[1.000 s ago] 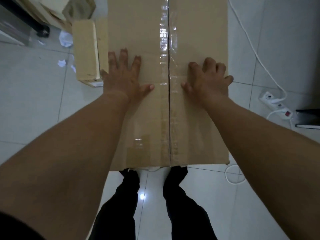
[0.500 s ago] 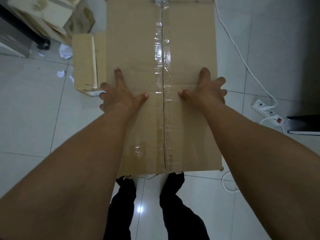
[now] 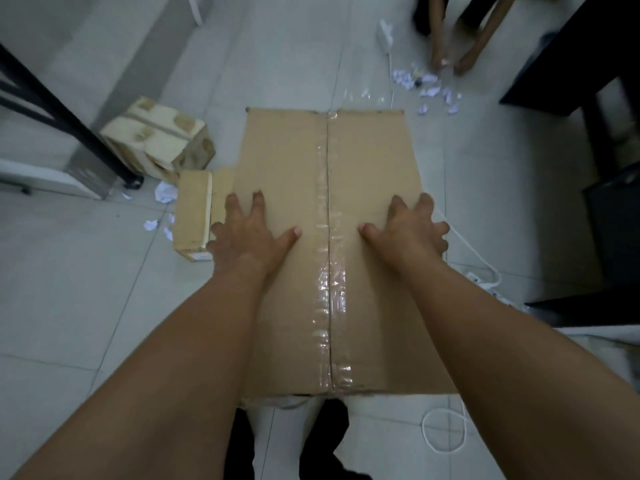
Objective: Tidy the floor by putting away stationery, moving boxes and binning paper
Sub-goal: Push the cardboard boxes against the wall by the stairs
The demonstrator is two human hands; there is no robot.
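Lying flat under both grips: box

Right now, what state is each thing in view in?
Large box: closed, seam taped, on the floor.
Left hand: open, flat on the box top.
Right hand: open, flat on the box top.
Small box: closed, lying against the large box.
Paper scraps: crumpled, scattered on the floor.

Boxes, paper scraps on tiled floor
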